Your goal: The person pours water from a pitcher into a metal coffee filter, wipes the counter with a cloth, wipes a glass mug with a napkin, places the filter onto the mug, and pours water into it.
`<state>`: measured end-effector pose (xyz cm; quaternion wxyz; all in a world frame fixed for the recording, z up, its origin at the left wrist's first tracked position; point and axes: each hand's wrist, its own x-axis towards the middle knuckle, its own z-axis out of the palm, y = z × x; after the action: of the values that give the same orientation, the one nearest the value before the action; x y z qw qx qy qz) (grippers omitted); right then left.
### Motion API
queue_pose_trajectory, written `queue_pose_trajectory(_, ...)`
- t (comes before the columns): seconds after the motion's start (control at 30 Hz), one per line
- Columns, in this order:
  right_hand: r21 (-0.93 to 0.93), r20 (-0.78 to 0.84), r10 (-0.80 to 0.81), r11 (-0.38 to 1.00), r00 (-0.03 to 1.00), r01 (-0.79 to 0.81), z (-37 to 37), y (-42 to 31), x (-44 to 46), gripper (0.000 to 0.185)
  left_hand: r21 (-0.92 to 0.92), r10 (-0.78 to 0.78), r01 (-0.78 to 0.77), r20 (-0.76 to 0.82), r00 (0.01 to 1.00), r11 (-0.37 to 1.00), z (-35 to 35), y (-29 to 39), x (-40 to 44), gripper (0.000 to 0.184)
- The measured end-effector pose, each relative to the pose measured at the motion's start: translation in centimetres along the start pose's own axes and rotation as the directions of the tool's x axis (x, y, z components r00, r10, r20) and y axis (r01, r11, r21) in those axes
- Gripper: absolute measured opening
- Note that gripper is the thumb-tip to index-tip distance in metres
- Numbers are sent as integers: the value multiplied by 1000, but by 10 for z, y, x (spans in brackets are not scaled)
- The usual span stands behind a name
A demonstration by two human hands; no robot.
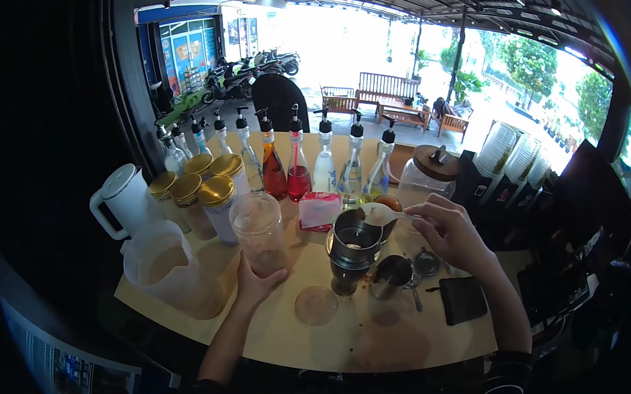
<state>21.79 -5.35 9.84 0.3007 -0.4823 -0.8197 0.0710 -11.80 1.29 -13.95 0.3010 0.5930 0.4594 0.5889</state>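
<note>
My left hand [257,282] is wrapped around the lower part of a clear jar [258,223], which stands open-topped on the table. In my right hand [455,235] is a white plastic spoon [380,214], its bowl at the rim of a dark metal drip filter [356,244]. The filter sits on top of a glass [347,279]; I cannot make out what is in the spoon. A round clear lid [316,306] lies in front of the jar. Right of the glass are a small metal pitcher [391,276] and a small metal spoon [417,296].
Pump bottles [324,155] line the back. Gold-lidded jars [217,191], a white kettle [122,199] and a plastic pitcher [161,257] stand left. A pink-and-white packet [320,210] is behind the filter. A wooden-lidded jar [433,167], stacked cups [501,149] and a dark cloth [462,300] are right.
</note>
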Motion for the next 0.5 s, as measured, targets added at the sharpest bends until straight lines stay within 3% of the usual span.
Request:
queue_pose_trajectory(0.13, -19, -43, 32, 999, 999, -33, 7, 13, -13, 19, -32, -19, 20, 20, 1000, 999, 1, -3, -1, 81)
queue_pose_trajectory(0.2, -70, -72, -42, 997, 997, 36, 11, 18, -14, 20, -32, -29, 30, 20, 999, 999, 1, -2, -1, 82)
queue_pose_trajectory(0.5, -164, -142, -85, 984, 986, 61, 19, 22, -10, 20, 35, 2, -3, 21, 1000, 999, 1, 5, 1, 82)
